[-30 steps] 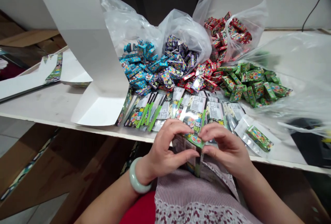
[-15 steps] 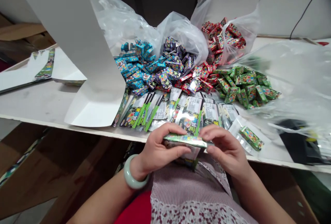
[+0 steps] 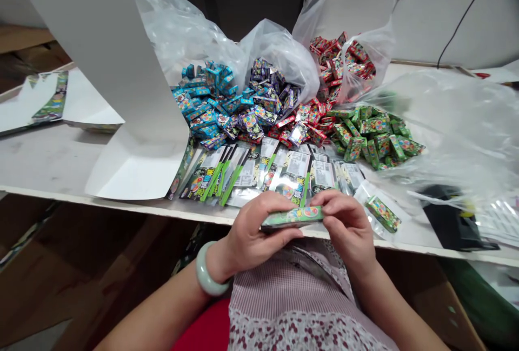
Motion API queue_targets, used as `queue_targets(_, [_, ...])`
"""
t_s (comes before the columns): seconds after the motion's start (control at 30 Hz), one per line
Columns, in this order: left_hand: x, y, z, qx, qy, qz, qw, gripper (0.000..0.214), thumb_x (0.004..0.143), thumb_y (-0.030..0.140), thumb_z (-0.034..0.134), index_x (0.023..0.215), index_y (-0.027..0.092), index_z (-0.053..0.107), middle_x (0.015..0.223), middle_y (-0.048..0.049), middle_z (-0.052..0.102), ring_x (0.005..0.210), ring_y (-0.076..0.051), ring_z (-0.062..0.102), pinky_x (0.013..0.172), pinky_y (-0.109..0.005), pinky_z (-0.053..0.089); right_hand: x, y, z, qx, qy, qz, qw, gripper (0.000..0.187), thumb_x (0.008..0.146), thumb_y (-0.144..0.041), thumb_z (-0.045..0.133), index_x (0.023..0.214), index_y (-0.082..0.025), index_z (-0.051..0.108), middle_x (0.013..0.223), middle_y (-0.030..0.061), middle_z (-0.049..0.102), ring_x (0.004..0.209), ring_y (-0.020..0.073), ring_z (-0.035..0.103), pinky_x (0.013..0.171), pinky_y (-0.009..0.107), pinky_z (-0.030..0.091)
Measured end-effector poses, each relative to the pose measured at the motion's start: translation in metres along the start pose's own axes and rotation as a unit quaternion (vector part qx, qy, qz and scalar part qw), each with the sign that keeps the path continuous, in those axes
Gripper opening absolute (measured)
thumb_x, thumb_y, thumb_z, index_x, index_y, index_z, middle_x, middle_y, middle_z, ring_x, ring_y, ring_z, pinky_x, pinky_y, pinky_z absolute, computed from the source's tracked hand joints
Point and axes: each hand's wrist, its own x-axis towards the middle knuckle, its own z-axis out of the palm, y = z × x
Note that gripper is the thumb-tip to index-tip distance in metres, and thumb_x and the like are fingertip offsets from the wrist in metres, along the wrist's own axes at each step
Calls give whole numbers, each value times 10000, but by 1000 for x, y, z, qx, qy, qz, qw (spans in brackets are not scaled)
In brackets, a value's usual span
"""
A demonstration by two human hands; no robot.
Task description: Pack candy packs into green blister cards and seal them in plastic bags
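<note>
Now packet more compact than before

Your two hands share one green packet; you wear one bangle and face one blue heap, one purple heap, one red heap, one green heap, their boxes overlapping beyond counting.

White tabletop: passable along front edge's left — then upright bent white cardboard, flat black-and-green plastic packets block way rightward.
</note>
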Motion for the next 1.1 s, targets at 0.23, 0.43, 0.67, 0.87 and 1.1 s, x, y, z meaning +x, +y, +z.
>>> queue_targets(0.23, [2,3,-2,-8,-10,1,1000,294,852,174,654,1127,189,550,988,-89,669,948,-196,629,847,-383,538,3,-5,-14,-152,-76,-87,982,356,845,-64,592,1132,-272,611,1027,50,628,943,196,594,795,348,491])
queue_targets(0.43, [16,17,-12,78,-18,42,996,320,793,157,705,1088,162,578,1036,-97,655,986,-202,627,855,-367,546,5,-8,-18,-196,-104,-127,967,507,799,2,622,1213,-287,582,1037,53,628,935,193,617,772,350,524])
queue_targets(0.67, [32,34,-18,244,-129,109,955,350,860,148,630,1205,146,570,1063,-115,691,963,-214,640,824,-390,555,5,-8,-13,-206,-70,-142,966,492,803,-15,628,1203,-301,597,1014,47,653,907,183,640,740,329,549])
queue_targets(0.87, [35,33,-14,269,-153,117,944,290,877,123,589,1165,144,611,1029,-126,699,898,-202,655,749,-353,570,5,-6,-14,-228,-55,-154,960,492,814,-55,627,1222,-329,609,1001,50,674,878,191,667,724,339,566])
queue_targets(1.1, [36,31,-16,257,-175,105,945,363,868,94,590,1228,146,582,1071,-127,679,900,-205,623,750,-369,559,0,-3,-13,-236,-36,-162,957,516,848,-56,578,1278,-341,574,1034,47,674,915,179,664,755,327,569])
